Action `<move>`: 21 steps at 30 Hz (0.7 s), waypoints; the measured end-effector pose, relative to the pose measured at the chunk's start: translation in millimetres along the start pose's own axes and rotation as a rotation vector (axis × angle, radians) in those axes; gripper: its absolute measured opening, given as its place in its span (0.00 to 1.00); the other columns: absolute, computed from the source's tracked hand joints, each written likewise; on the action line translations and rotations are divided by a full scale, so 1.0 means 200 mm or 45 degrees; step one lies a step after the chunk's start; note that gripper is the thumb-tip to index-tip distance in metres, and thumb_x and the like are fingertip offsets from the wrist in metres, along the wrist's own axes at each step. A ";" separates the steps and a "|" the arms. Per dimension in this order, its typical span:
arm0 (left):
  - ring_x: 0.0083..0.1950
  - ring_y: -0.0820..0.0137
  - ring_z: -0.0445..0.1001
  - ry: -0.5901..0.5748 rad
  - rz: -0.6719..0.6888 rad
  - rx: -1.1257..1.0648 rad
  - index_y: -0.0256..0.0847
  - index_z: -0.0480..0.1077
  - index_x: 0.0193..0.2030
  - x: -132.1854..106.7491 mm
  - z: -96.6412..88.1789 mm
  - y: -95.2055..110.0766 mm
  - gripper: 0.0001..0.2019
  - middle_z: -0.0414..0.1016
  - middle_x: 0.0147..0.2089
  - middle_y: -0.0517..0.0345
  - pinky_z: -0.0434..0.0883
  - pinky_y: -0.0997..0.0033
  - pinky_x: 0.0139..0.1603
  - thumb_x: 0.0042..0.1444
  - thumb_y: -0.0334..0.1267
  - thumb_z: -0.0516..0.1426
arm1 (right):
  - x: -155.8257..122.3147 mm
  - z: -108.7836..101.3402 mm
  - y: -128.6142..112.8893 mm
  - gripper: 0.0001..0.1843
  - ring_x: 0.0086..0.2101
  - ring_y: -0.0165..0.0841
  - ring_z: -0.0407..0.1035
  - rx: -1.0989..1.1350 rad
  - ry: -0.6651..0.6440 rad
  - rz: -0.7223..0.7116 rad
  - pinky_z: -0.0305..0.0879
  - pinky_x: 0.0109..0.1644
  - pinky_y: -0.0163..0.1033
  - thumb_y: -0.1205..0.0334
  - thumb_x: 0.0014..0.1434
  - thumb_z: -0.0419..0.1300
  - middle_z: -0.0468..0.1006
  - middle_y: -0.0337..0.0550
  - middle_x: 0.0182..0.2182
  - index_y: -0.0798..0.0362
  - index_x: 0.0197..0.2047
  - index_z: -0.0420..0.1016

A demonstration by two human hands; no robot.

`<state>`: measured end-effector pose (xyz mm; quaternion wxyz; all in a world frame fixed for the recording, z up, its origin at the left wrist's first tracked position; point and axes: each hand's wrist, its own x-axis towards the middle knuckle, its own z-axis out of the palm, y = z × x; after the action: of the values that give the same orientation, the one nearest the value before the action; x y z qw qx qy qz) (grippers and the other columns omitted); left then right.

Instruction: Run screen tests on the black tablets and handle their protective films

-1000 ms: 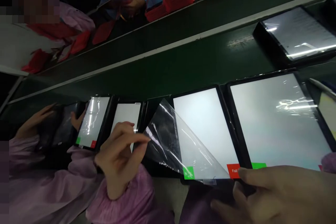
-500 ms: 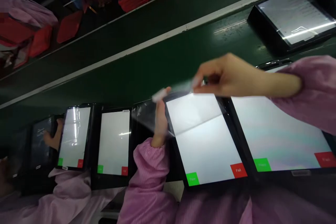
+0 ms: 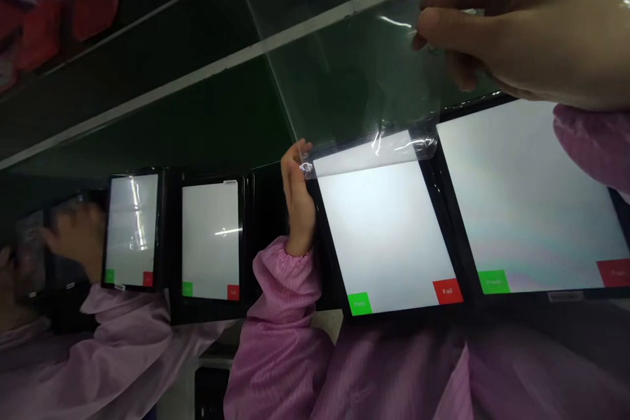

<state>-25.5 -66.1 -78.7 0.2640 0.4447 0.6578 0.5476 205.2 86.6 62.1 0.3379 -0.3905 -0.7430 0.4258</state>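
My right hand [image 3: 512, 26] is closed in a pinch on a sheet of clear plastic film [image 3: 354, 85], raised at the upper right. The film spreads leftward from it, and its lower edge lies across the top of a lit tablet [image 3: 388, 236]. At the tablet's upper left side, my left hand [image 3: 298, 200] points upward, its bent fingertips at the film's lower left corner. That grip is partly hidden, but the fingers look closed on the film. The tablet shows a white screen with a green box and a red "Fail" box.
A larger-looking lit tablet [image 3: 536, 203] lies at the right, partly under my right forearm. Two more lit tablets, one nearer [image 3: 210, 236] and one farther [image 3: 132, 230], lie leftward. A co-worker's hand [image 3: 79, 236] is blurred beyond them. Red trays [image 3: 98, 3] stand across the green bench [image 3: 197, 138].
My right hand has moved up and right, nearer the camera, drawing the film out into a wide sheet. My left hand stays beside the tablet. The view has shifted, so the stacked tablet at upper right is hidden.
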 end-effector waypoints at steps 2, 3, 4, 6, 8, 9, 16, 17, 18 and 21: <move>0.70 0.60 0.74 0.081 -0.035 -0.030 0.46 0.73 0.63 -0.09 -0.03 0.02 0.27 0.78 0.65 0.52 0.71 0.58 0.71 0.74 0.62 0.49 | -0.06 -0.01 -0.03 0.16 0.20 0.16 0.65 -0.048 0.013 0.021 0.59 0.17 0.24 0.73 0.69 0.66 0.75 0.28 0.27 0.52 0.31 0.70; 0.70 0.60 0.74 0.099 -0.052 -0.075 0.47 0.73 0.63 -0.15 -0.04 0.04 0.25 0.77 0.66 0.51 0.71 0.57 0.72 0.74 0.62 0.50 | -0.09 -0.02 -0.03 0.17 0.20 0.15 0.65 -0.052 0.008 0.015 0.59 0.17 0.23 0.75 0.69 0.64 0.75 0.28 0.28 0.52 0.30 0.68; 0.70 0.60 0.74 0.099 -0.065 -0.134 0.48 0.73 0.62 -0.21 -0.05 0.06 0.24 0.77 0.66 0.51 0.71 0.57 0.72 0.74 0.61 0.51 | -0.13 -0.03 -0.03 0.18 0.20 0.15 0.65 -0.052 -0.010 -0.003 0.60 0.18 0.22 0.75 0.69 0.65 0.75 0.28 0.28 0.51 0.30 0.67; 0.69 0.61 0.75 0.078 -0.085 -0.249 0.51 0.74 0.61 -0.32 -0.07 0.09 0.22 0.78 0.65 0.53 0.71 0.57 0.72 0.73 0.60 0.52 | -0.22 -0.05 -0.01 0.16 0.22 0.16 0.68 -0.067 -0.129 -0.062 0.64 0.20 0.23 0.67 0.70 0.68 0.76 0.30 0.32 0.51 0.31 0.69; 0.66 0.61 0.76 0.071 -0.106 -0.309 0.53 0.75 0.61 -0.41 -0.09 0.11 0.20 0.79 0.63 0.54 0.72 0.57 0.71 0.73 0.58 0.53 | -0.31 -0.07 0.01 0.16 0.27 0.20 0.72 -0.072 -0.209 -0.132 0.64 0.18 0.24 0.51 0.70 0.69 0.75 0.35 0.34 0.50 0.33 0.74; 0.66 0.61 0.76 0.077 -0.114 -0.311 0.53 0.76 0.60 -0.46 -0.10 0.12 0.20 0.79 0.63 0.54 0.72 0.57 0.70 0.73 0.58 0.53 | -0.35 -0.08 0.03 0.17 0.30 0.24 0.75 -0.064 -0.228 -0.151 0.64 0.17 0.25 0.46 0.70 0.68 0.75 0.38 0.36 0.49 0.35 0.77; 0.58 0.56 0.75 -0.105 0.583 0.480 0.49 0.80 0.54 -0.69 -0.16 0.24 0.24 0.75 0.50 0.49 0.62 0.41 0.78 0.69 0.64 0.55 | -0.50 -0.05 0.05 0.13 0.39 0.31 0.79 -0.001 -0.162 -0.168 0.72 0.23 0.28 0.50 0.71 0.67 0.76 0.42 0.40 0.50 0.39 0.77; 0.58 0.55 0.73 -0.191 0.737 0.653 0.49 0.81 0.54 -0.71 -0.15 0.28 0.26 0.75 0.49 0.49 0.52 0.39 0.82 0.67 0.66 0.56 | -0.49 -0.04 0.04 0.14 0.39 0.30 0.79 0.031 -0.149 -0.174 0.71 0.22 0.27 0.49 0.69 0.68 0.76 0.40 0.40 0.50 0.40 0.74; 0.59 0.55 0.72 -0.277 0.857 0.802 0.49 0.82 0.54 -0.73 -0.15 0.31 0.27 0.77 0.50 0.49 0.43 0.39 0.85 0.66 0.67 0.57 | -0.49 -0.04 0.04 0.16 0.39 0.30 0.79 0.068 -0.149 -0.183 0.71 0.21 0.27 0.49 0.68 0.70 0.76 0.39 0.40 0.49 0.40 0.72; 0.59 0.58 0.70 -0.396 0.997 1.007 0.49 0.83 0.53 -0.79 -0.11 0.37 0.15 0.82 0.50 0.53 0.32 0.41 0.86 0.65 0.52 0.66 | -0.49 -0.03 0.05 0.15 0.38 0.29 0.79 0.147 -0.164 -0.199 0.71 0.21 0.26 0.54 0.67 0.71 0.75 0.37 0.40 0.50 0.41 0.69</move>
<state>50.8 -215.6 -24.9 -0.0510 0.7953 0.5521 0.2452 258.6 7.5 39.6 0.3434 -0.2831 -0.7657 0.4645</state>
